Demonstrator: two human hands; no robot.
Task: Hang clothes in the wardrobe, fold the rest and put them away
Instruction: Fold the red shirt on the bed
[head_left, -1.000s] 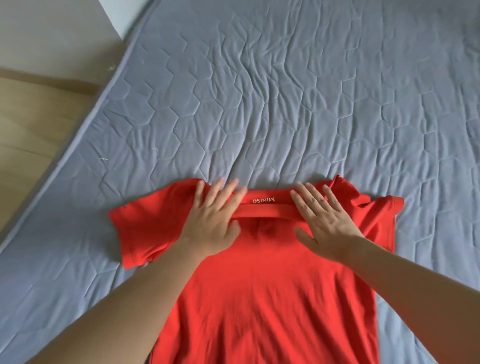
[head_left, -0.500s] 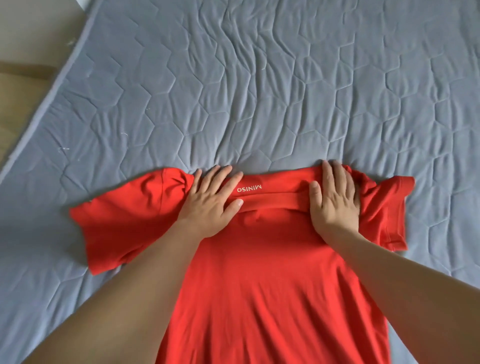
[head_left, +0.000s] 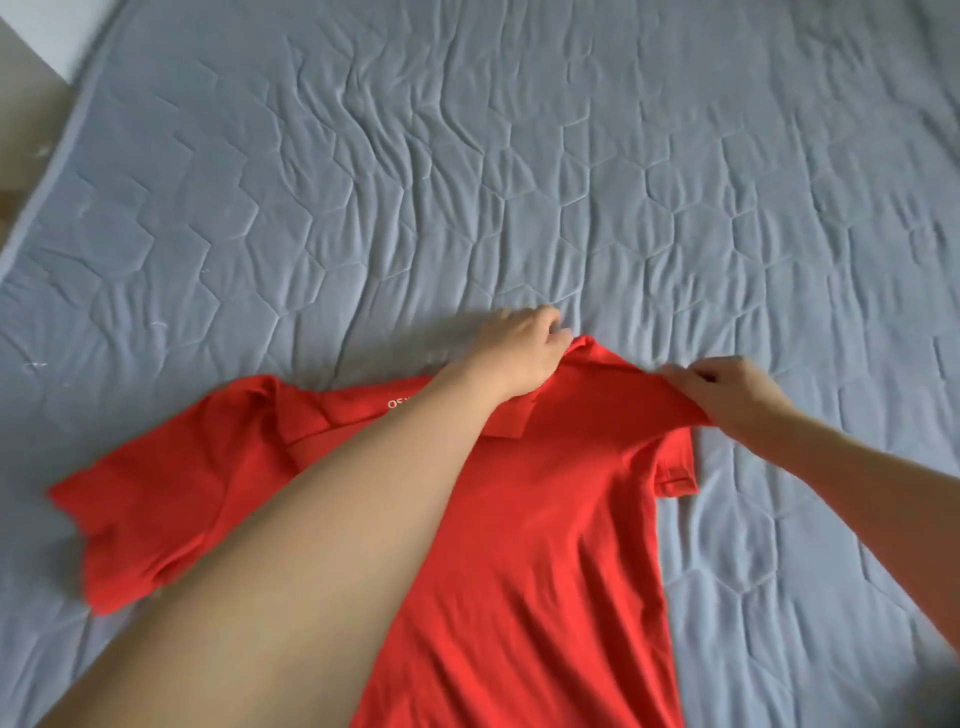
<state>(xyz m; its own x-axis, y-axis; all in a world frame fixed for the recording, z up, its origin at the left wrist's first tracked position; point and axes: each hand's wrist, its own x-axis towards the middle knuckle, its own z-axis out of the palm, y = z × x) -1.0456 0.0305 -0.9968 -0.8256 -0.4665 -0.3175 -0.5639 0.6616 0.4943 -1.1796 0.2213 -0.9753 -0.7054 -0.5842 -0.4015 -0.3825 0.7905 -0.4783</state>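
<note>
- The grey quilted mattress cover (head_left: 519, 182) lies under both hands.
- The red soft cotton polo shirt (head_left: 519, 519) lies flat on it, light and limp I think; it is best held at seams.
- The left hand (head_left: 524, 348) pinches the collar, fingers curled.
- The right hand (head_left: 727, 389) pinches the shoulder fold.

Soft, even daylight casts faint shadows under the arms, with slight motion blur and wide-angle bending at the edges.
</note>
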